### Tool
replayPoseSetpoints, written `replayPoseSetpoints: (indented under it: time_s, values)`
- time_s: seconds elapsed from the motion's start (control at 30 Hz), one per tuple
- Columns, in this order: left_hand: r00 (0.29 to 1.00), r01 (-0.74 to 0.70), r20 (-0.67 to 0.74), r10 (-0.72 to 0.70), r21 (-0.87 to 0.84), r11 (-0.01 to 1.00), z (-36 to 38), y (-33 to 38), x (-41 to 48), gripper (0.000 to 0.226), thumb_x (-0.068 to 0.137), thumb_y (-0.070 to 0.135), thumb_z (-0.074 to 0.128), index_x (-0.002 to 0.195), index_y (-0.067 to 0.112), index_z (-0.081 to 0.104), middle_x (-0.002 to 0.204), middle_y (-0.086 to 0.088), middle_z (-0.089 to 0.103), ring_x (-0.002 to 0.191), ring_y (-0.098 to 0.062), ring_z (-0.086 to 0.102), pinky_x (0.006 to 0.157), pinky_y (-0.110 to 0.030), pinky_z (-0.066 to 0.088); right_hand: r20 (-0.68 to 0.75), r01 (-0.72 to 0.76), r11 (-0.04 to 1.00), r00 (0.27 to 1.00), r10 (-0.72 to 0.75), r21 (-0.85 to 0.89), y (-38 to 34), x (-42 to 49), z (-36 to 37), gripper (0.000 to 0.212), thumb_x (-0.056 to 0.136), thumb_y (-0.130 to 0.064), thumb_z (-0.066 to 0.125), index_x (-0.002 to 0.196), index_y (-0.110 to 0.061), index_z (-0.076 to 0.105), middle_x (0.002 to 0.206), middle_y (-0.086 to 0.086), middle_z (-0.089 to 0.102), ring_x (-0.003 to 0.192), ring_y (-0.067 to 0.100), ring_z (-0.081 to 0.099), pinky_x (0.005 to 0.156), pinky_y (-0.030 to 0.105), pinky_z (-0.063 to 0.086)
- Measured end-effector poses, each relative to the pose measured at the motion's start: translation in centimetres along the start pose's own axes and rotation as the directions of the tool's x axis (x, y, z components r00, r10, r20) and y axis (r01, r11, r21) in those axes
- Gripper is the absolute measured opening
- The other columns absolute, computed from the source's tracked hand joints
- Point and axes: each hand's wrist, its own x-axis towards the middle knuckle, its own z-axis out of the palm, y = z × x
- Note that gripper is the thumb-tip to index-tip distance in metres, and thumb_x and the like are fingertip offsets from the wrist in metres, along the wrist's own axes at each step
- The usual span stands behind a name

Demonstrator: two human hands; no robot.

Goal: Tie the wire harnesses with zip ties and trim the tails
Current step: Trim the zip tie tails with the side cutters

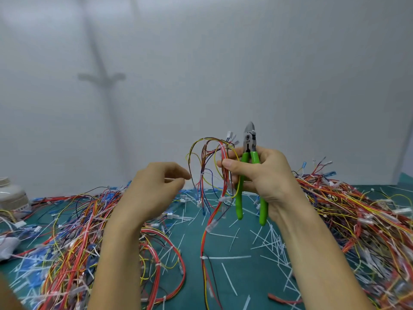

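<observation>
Starting with the left hand point(152, 189) – raised, fingers curled, thumb and forefinger pinching what looks like a thin white zip tie point(172, 179). Right beside it the right hand point(263, 175) grips green-handled cutters point(251, 175) pointing up, plus a wire harness point(214, 166) dangling to the mat point(234, 274) – tangled wire piles point(73, 242) outside both hands

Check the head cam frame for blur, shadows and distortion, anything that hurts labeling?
Head view: soft, even light with no glare; a faint blurred shadow falls on the back wall; the cutters and both hands stay fairly sharp; wide-angle stretch and blur smear the wire piles toward the frame edges, worst at the lower corners.
</observation>
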Motion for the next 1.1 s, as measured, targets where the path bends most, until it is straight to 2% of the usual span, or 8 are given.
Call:
replayPoseSetpoints:
  time_s: [0.13, 0.27, 0.43, 0.57, 0.67, 0.83, 0.97, 1.1]
  values:
    - [0.973, -0.056, 0.221, 0.06, -0.024, 0.998, 0.7, 0.7, 0.0, 0.01, 0.087, 0.039, 0.07, 0.089, 0.03, 0.074, 0.087, 0.018, 0.074, 0.082, 0.008, 0.067, 0.077, -0.022, 0.054, -0.009, -0.01, 0.999, 1.0, 0.011, 0.051, 0.0, 0.1, 0.1, 0.013, 0.083, 0.0, 0.073, 0.088, -0.009, 0.065, 0.081, 0.008, 0.077, 0.048, 0.008, 0.059, 0.055, 0.033, 0.059]
    - [0.916, -0.097, 0.358, 0.183, -0.246, 0.964, 2.2, 2.3, -0.1, 0.002, 0.087, 0.027, 0.072, 0.087, 0.026, 0.074, 0.088, 0.004, 0.076, 0.081, -0.009, 0.073, 0.077, -0.03, 0.061, -0.014, -0.004, 0.998, 1.0, 0.005, 0.061, -0.1, -0.1, 0.1, 0.014, 0.083, 0.001, 0.072, 0.085, -0.012, 0.067, 0.093, 0.026, 0.071, 0.049, 0.013, 0.055, 0.053, 0.033, 0.057]
    - [0.946, -0.013, 0.279, 0.162, -0.471, 0.882, 2.6, 2.2, 0.0, 0.003, 0.086, 0.014, 0.073, 0.083, 0.014, 0.075, 0.077, -0.002, 0.073, 0.071, -0.018, 0.073, 0.067, -0.026, 0.06, -0.087, 0.016, 0.999, 0.996, -0.011, 0.05, -0.2, 0.0, -0.2, 0.016, 0.086, 0.005, 0.067, 0.087, -0.011, 0.066, 0.065, 0.008, 0.068, 0.051, 0.016, 0.056, 0.053, 0.031, 0.056]
    - [0.96, 0.073, 0.261, 0.105, -0.59, 0.804, 2.2, 1.6, 0.1, 0.001, 0.081, 0.014, 0.073, 0.081, 0.013, 0.073, 0.079, -0.005, 0.074, 0.069, -0.019, 0.073, 0.069, -0.027, 0.059, -0.165, 0.033, 0.998, 0.985, -0.042, -0.061, 0.0, 0.3, -0.5, 0.024, 0.087, 0.012, 0.055, 0.088, -0.011, 0.059, 0.076, 0.002, 0.076, 0.048, 0.009, 0.052, 0.054, 0.028, 0.055]
    - [0.967, 0.124, 0.246, 0.061, -0.671, 0.731, 1.9, 1.3, 0.3, 0.009, 0.07, 0.026, 0.073, 0.076, 0.019, 0.075, 0.081, -0.002, 0.074, 0.068, -0.015, 0.072, 0.06, -0.019, 0.055, -0.15, 0.016, 0.982, 0.988, -0.045, -0.191, 0.1, 0.3, -1.1, 0.01, 0.087, -0.007, 0.069, 0.09, -0.014, 0.063, 0.077, 0.001, 0.072, 0.051, 0.009, 0.055, 0.058, 0.031, 0.056]
    - [0.981, 0.177, 0.191, -0.029, -0.83, 0.528, 2.4, 0.9, 0.8, 0.027, 0.07, 0.014, 0.069, 0.095, 0.002, 0.069, 0.087, -0.008, 0.077, 0.077, -0.019, 0.075, 0.062, -0.016, 0.056, -0.129, 0.027, 0.842, 0.985, -0.114, -0.539, -0.3, 0.2, -1.2, 0.039, 0.084, -0.058, 0.063, 0.09, -0.02, 0.063, 0.084, 0.004, 0.066, 0.068, 0.025, 0.067, 0.074, 0.046, 0.059]
    - [0.987, 0.161, 0.148, -0.064, -0.861, 0.483, 2.5, 0.7, 0.9, 0.017, 0.082, 0.003, 0.063, 0.098, -0.002, 0.067, 0.09, -0.01, 0.077, 0.083, -0.022, 0.075, 0.066, -0.018, 0.058, -0.12, -0.013, 0.895, 0.992, -0.045, -0.446, -1.1, -0.1, -1.0, 0.05, 0.098, -0.053, 0.044, 0.081, -0.012, 0.067, 0.067, 0.005, 0.065, 0.051, 0.02, 0.061, 0.058, 0.04, 0.058]
    - [0.985, 0.17, 0.134, -0.107, -0.838, 0.518, 2.4, 0.7, 1.1, 0.01, 0.087, 0.002, 0.063, 0.096, 0.001, 0.069, 0.09, -0.012, 0.077, 0.083, -0.023, 0.075, 0.066, -0.02, 0.058, 0.009, -0.008, 0.782, 1.0, 0.017, -0.623, -1.6, -0.6, -1.1, 0.048, 0.099, -0.051, 0.042, 0.077, -0.017, 0.067, 0.061, 0.002, 0.067, 0.048, 0.016, 0.06, 0.055, 0.035, 0.053]
